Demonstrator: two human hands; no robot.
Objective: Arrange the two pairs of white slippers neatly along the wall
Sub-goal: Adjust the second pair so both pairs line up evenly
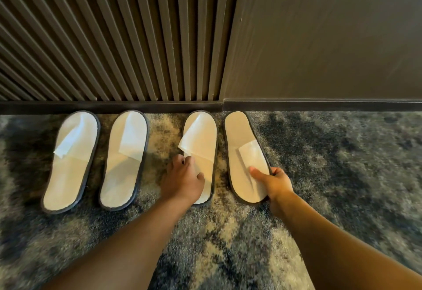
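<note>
I'm pinching the right slipper [245, 159] in my right hand [277, 181]; left hand [182, 179] is gripping its mate [201, 139]; I should be squaring both against the skirting [114, 106].

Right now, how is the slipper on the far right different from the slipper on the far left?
The far-right slipper is gripped by the right hand, thumb on top; nothing touches the far-left slipper. The far-right slipper leans its top to the left, while the far-left slipper leans to the right. The far-right slipper's strap sits lower down its sole. Both are white with dark edging, lying on the carpet by the wall.
</note>
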